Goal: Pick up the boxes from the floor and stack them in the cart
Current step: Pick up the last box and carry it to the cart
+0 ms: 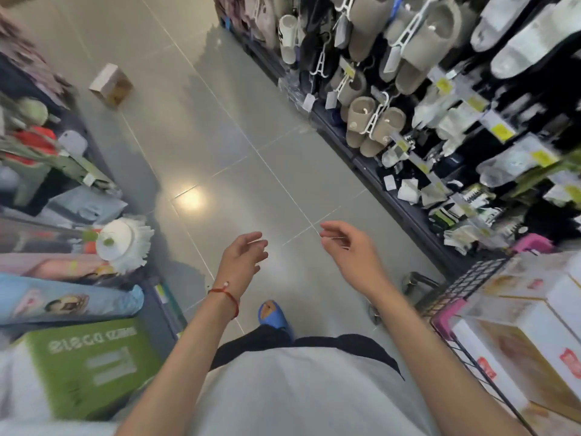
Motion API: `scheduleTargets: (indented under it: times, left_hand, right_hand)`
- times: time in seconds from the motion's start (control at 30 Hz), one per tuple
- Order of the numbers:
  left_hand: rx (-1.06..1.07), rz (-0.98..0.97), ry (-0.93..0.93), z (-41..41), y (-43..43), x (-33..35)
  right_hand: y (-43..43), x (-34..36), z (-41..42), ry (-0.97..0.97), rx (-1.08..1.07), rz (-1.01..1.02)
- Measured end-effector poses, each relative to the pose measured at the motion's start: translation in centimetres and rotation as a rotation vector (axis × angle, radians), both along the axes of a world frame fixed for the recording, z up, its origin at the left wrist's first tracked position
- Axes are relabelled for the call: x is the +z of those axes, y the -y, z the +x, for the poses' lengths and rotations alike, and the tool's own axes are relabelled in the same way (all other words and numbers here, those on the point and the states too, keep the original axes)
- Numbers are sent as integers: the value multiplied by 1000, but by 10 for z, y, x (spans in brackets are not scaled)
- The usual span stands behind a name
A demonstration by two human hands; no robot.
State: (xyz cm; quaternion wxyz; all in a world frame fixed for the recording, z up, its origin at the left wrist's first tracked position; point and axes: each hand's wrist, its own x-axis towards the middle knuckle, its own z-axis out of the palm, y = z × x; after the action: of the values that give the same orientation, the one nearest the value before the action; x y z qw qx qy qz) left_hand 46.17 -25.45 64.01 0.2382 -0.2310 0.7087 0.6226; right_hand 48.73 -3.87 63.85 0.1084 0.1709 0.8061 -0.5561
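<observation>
1. Cardboard box (pixel 111 84) lies on the tiled floor (pixel 251 171) far up the aisle, close to the left-hand shelving and well apart from both hands.
2. Left hand (pixel 243 256), with a red string bracelet (pixel 231 297) at the wrist, is held out over the floor. Its fingers (pixel 257 243) are loosely curled and grip nothing.
3. Right hand (pixel 349 247) is likewise empty, fingers relaxed and slightly bent.
4. The wire cart (pixel 465 287) stands at the right, just beside the right forearm, and holds several white-and-gold boxes (pixel 540 341).
5. My judgement of the step: the hands are free between loads, and the 1 box in sight is the next pick.
6. The next move calls for walking up the aisle, stooping, and taking the box in both hands.
</observation>
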Motion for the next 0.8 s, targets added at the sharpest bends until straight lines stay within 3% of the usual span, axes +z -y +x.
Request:
scheduleTargets:
  times: [0.47,0.63,0.8]
  left_hand:
    - [302,48,29,-168,162,8]
    - [404,41,60,-262,194,-1]
    - [534,53,106,-370,218,8]
  right_hand:
    - [168,0,-211,44,51,-217]
    - [203,-1,-324,13,56,-270]
    - [240,3,-440,100,153,-290]
